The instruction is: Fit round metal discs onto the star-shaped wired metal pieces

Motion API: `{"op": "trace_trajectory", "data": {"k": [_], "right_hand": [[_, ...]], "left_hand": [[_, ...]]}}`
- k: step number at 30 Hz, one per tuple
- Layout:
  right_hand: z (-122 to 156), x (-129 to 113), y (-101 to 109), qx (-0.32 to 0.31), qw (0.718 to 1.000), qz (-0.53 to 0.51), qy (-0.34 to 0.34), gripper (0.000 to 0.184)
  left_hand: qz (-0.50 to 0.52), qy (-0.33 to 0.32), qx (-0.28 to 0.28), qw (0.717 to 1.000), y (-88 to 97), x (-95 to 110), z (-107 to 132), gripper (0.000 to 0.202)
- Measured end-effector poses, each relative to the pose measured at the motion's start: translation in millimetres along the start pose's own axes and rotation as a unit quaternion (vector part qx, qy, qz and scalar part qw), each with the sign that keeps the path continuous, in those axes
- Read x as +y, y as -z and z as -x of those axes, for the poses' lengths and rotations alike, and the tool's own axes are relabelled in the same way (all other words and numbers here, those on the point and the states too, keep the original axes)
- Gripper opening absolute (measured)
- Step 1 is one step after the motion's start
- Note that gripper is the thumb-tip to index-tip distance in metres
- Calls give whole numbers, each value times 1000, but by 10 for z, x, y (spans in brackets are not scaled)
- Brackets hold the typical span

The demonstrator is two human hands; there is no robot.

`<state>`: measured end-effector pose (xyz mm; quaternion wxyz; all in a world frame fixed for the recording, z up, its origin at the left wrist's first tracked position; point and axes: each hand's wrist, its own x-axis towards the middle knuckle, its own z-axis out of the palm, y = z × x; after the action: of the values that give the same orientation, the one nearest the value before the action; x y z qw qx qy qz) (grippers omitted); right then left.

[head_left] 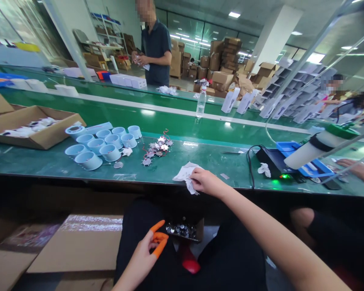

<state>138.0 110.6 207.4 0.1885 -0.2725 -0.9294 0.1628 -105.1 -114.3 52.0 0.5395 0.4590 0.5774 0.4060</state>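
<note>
My right hand (204, 182) rests at the near edge of the green workbench (48, 163), its fingers closed on a crumpled white cloth (185, 174). My left hand (148, 252) hangs low over my lap, with orange finger cots on its fingertips, which are pinched together; I cannot make out anything between them. Just beyond it sits a small dark box of shiny metal discs (182, 230). On the bench lie a cluster of star-shaped metal parts with red wires (156, 151) and several pale blue round housings (101, 145).
An open cardboard box (33, 127) holds white parts at the left. A black device with a green light (274, 163) and a blue tray (303, 155) sit at the right, near another person's hand (356, 167). A water bottle (201, 102) stands behind; a person (154, 48) stands beyond.
</note>
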Motion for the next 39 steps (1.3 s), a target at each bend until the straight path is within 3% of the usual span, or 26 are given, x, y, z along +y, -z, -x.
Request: {"op": "trace_trajectory", "data": {"k": [11,14,17,20,23,26,29,34,39], "right_hand": [[81,-91,22,14,997,59,-47,14],[125,-60,68,17,998,9,-68,17],[155,37,99,77,980,-121,-138,16],[202,143,115,165,919,-276,-228,14],[300,173,135,256,853,-377,-256,21],[443,48,146,320,792,-455,-251,30],[611,-228,95,351,720,-541,-254,48],[997,-702,-242,348,603,-633,-339,63],[1482,-814,-813,279,519,-679,-437,59]], "left_hand": [[8,13,7,1000,5,27,-17,66],[2,14,-3,1000,8,43,-25,63],[-8,15,-16,1000,12,52,-34,59],[-13,15,-16,1000,16,53,-34,58],[-22,8,-11,1000,24,56,-18,57],[-33,-7,-5,999,31,87,17,54],[-50,-23,8,998,24,187,73,51],[-90,-84,43,991,-5,505,164,47],[-114,-117,70,984,-75,672,193,45]]}}
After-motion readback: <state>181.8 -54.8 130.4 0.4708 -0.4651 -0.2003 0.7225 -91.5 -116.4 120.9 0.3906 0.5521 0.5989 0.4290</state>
